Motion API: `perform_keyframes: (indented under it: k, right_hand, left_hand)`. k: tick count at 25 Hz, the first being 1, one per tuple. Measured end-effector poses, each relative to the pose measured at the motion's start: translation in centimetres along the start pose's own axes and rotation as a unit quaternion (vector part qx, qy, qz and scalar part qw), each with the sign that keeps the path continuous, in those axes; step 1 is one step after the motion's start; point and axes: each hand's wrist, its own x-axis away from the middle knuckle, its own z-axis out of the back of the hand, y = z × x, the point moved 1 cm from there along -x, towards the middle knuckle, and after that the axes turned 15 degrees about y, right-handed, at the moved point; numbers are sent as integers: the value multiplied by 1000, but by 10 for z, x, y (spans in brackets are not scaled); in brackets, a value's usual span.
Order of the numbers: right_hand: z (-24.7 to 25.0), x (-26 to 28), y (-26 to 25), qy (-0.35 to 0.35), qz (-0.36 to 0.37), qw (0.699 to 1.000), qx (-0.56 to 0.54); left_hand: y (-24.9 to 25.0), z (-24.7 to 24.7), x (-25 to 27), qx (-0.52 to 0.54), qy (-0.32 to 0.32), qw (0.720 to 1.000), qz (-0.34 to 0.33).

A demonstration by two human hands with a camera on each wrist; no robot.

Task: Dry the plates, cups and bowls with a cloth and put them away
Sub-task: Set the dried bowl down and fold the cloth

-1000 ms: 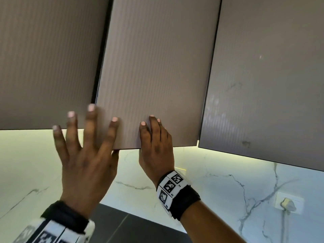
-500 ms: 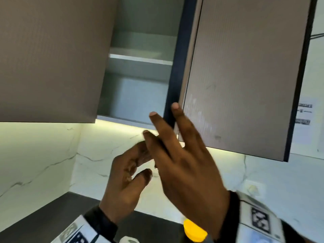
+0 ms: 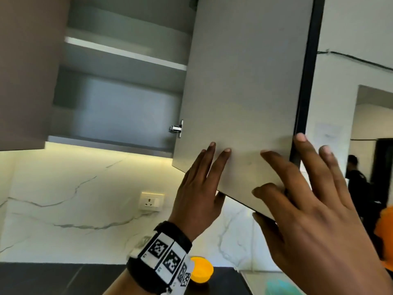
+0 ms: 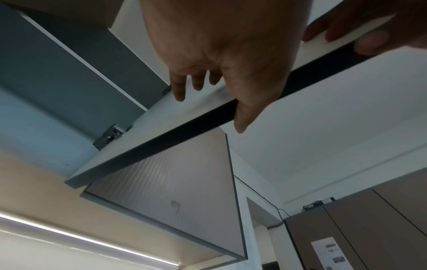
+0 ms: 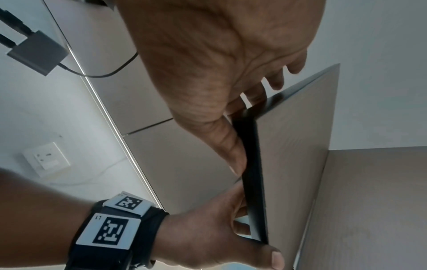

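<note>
- q: hands?
- me: my left hand (image 3: 197, 194) and right hand (image 3: 314, 211) both pinch the bottom edge of the grey flat cabinet door (image 3: 240, 92), fingers on its inner face, thumbs under.
- q: change?
- me: door swung wide open; half a second ago barely ajar.
- q: dishes?
- me: only a yellow plastic cup (image 3: 201, 270) on the black counter (image 3: 53, 277).
</note>
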Motion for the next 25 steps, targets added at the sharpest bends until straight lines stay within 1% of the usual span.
perform_keyframes:
  k: [2, 6, 10, 15, 17, 21, 23, 25]
  right_hand:
    - [-5, 1, -5, -19, -7, 999, 30]
    - [-35, -6, -20, -88, -27, 992, 89]
    - [-65, -15, -23, -83, -52, 990, 105]
    - [-73, -7, -17, -99, -42, 985, 133]
    - [-79, -3, -24, -106, -54, 986, 114]
    - [-105, 26, -63, -76, -96, 992, 24]
    - [-126, 51, -95, -122, -137, 982, -53]
    - [-152, 85, -131, -190, -184, 953, -151]
  left_hand:
    - [-2, -13, 0, 5, 0, 1000, -5]
    - [4, -30, -1, -1, 43, 999, -22]
    - [2, -46, -2, 0, 38, 999, -24]
    - [5, -54, 2, 54, 33, 998, -1]
    - [1, -46, 12, 66, 16, 997, 23]
    - [-21, -23, 58, 72, -19, 993, 96]
    - [-38, -8, 98, 64, -84, 982, 156]
    - [-55, 9, 148, 49, -159, 961, 223]
